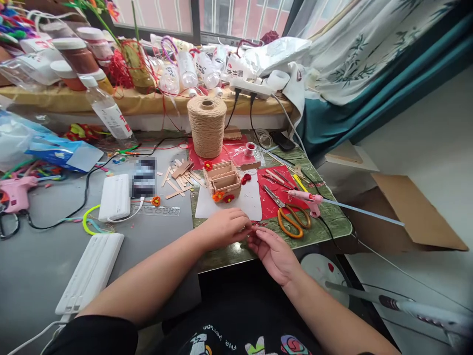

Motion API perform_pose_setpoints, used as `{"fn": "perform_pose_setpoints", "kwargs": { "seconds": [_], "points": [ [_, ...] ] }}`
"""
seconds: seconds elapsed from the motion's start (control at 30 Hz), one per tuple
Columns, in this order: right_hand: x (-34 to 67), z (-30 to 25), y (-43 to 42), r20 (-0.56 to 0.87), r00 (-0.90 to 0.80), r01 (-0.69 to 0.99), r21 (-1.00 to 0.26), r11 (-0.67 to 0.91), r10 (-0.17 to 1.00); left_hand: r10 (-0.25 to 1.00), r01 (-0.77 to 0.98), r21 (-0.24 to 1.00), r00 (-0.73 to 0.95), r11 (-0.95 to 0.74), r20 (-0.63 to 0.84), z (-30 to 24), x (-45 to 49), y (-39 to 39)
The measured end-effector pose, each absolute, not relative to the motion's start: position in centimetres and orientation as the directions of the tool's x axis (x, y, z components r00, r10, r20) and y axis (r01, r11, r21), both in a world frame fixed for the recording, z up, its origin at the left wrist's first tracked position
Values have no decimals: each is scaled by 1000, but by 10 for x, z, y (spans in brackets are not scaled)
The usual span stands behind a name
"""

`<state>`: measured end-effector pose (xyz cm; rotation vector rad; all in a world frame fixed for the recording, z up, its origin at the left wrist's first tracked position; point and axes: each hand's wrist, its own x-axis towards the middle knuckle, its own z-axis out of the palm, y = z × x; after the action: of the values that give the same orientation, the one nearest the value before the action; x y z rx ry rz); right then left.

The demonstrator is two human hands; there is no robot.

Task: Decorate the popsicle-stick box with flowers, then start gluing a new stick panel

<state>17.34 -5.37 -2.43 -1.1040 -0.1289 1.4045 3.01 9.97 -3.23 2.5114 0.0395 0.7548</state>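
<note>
- The table (pixel 158 236) is crowded. Its near edge is where both hands work, so anything dropped there could roll off into the lap.
- A twine spool (pixel 207 125) stands upright at the back, well apart from the hands.
- The left hand (pixel 225 227) rests on the table edge with its fingers curled together. The right hand (pixel 274 255) lies palm-up just beside it, and the fingertips of both meet. I cannot tell whether they pinch anything, as it is too small to make out.
- The stick box (pixel 222 181), trimmed with small red and orange flowers, sits on a white sheet (pixel 242 203) just beyond the left hand. It looks light, so a forward nudge of the knuckles could shove or tip it.
- The scissors (pixel 292 218) lie near the right hand with the blades pointing away. A sweep of the wrist could catch the orange handles.
- The glue gun (pixel 309 199) lies beside the scissors. If it is hot, the nozzle could burn a stray finger.
</note>
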Motion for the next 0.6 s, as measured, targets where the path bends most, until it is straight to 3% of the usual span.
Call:
{"fn": "perform_pose_setpoints", "kwargs": {
  "seconds": [0.27, 0.6],
  "points": [
    [184, -26, -59, -488, 208, -772, -614, -164, 848, 258, -108, 665, 866, -739, 427, -32, 32, 100],
    [190, -27, -58, -477, 158, -797, -579, -174, 864, 188, -206, 612, 835, -763, 517, -35, 37, 99]
  ]
}}
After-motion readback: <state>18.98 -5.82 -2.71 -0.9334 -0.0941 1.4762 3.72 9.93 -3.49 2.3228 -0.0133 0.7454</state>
